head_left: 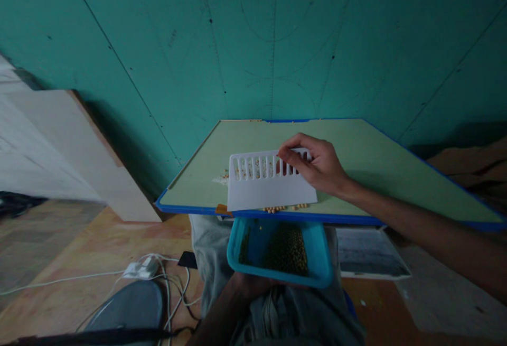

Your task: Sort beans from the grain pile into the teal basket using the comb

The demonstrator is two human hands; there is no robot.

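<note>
My right hand (317, 165) grips the top edge of a white plastic scraper with slots (269, 186), standing it on a green board with a blue rim (380, 150) near the front edge. Several small yellow-brown grains (283, 208) lie at the scraper's foot and behind its slots. Below the board's edge, a blue tray (317, 253) holding a heap of dark grains rests over my lap. My left hand (247, 285) is under the tray's near rim, mostly hidden; its fingers do not show.
A teal wall (253, 39) stands close behind the board. White cables and a power adapter (140, 269) lie on the wooden floor at left, beside a dark round object (127, 304). A pale slanted panel (79, 150) leans at left. Papers (368, 253) lie under the board.
</note>
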